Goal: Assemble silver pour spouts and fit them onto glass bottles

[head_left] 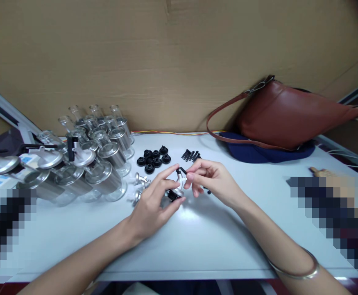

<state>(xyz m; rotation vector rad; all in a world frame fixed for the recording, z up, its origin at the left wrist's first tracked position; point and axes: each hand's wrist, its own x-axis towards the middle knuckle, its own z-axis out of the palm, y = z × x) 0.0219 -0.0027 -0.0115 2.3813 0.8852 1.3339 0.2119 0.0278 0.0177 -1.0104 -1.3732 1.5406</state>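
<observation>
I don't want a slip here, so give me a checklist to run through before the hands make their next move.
1. Silver fitting held by the left grip: ok, fingers are around it.
2. Right grip pinching the black lever: cannot tell; the fingertips are right beside it, but contact is unclear.
3. Lever fully seated in the fitting: cannot tell, too small.
4. Round black caps in sight: ok, grouped beyond the left grip.
5. Glass vessels apart from the left forearm: ok, bare tabletop shows between.
</observation>
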